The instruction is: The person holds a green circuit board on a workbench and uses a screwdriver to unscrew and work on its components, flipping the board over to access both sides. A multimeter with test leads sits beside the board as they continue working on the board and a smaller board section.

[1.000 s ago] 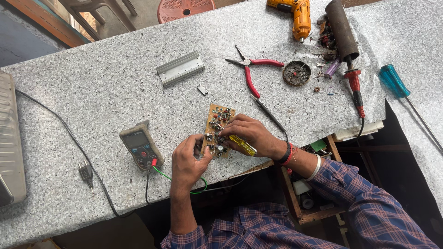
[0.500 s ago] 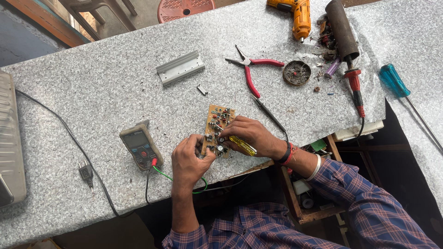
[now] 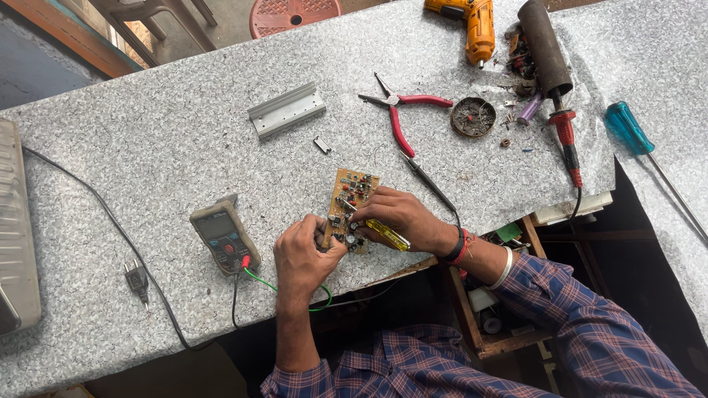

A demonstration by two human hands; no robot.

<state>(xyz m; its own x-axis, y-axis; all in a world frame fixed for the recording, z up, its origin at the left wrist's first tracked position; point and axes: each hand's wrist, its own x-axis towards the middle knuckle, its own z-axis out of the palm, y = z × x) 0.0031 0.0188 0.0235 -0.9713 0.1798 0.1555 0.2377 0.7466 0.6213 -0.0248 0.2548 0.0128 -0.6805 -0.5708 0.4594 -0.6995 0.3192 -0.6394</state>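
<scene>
Beside the multimeter (image 3: 225, 237) on the grey worktop (image 3: 162, 155), my left hand (image 3: 304, 254) pinches the near edge of the circuit board (image 3: 349, 206), while my right hand (image 3: 398, 216) grips a yellow-handled screwdriver (image 3: 385, 233) against it.

Circuit board and yellow-handled screwdriver at the near edge of the desk

The circuit board (image 3: 349, 197) is a small tan-brown rectangle studded with dark, red and silvery components; it lies lengthwise away from the person, its far end resting on the speckled grey desk (image 3: 184, 155), its near end gripped by the left hand (image 3: 304, 258) at the lower left corner; the screwdriver (image 3: 383, 232) has a clear yellow handle and a thin metal shaft; it lies slantwise across the board's right side, handle under the right hand (image 3: 402, 217), tip touching the components near the board's middle.
</scene>
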